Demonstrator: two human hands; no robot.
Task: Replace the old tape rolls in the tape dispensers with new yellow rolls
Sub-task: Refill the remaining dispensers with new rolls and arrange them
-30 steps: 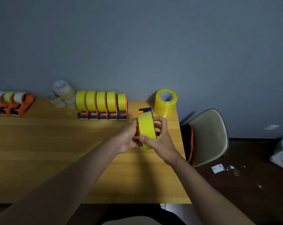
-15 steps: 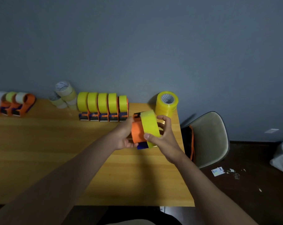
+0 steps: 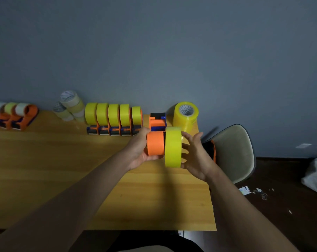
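Head view: the orange dispenser (image 3: 155,146) is gripped by the left hand (image 3: 138,150), its far side hidden. The yellow roll (image 3: 173,147) beside it is pressed by the straight fingers of the right hand (image 3: 195,155); the contact is hidden. The table (image 3: 45,160) lies beneath.

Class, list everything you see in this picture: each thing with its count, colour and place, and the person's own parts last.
Wooden table: one, honey-brown, against the wall.
Loaded tape dispensers: five, yellow rolls, row at the back.
Stacked yellow tape rolls: one pile, back right corner.
Pale used tape rolls: a few, whitish, back left.
Old orange dispensers: several, far left.
Orange dispenser: one, held above the table.
New yellow tape roll: one, beside it.
Cream chair: one, right of the table.
Left hand: grips the dispenser.
Right hand: fingers straight against the roll.
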